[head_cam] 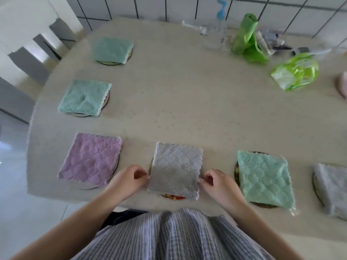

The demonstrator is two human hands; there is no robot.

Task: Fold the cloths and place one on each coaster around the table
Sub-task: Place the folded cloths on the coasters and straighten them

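The folded grey cloth [176, 168] is lying on the coaster [173, 197] at the near edge of the counter [187, 102], right in front of the person, and both hands are working it. The left hand [129, 177] is pinching the cloth's left edge, fingers curled in; the right hand [216, 182] is pinching the right edge the same way, so it looks like they are squaring it up. Spreading outward, the lilac cloth [92, 159] is sitting on its coaster to the left, the mint cloth [264, 178] to the right, and another grey cloth [331, 188] beyond that. Two more teal cloths [84, 97] [112, 50] are covering coasters up the left side. At the far right edge something pink [342, 85] is peeking in, too cropped to judge. I'd say the task is nearly finished. Green bags [246, 38] are cluttering the far side.
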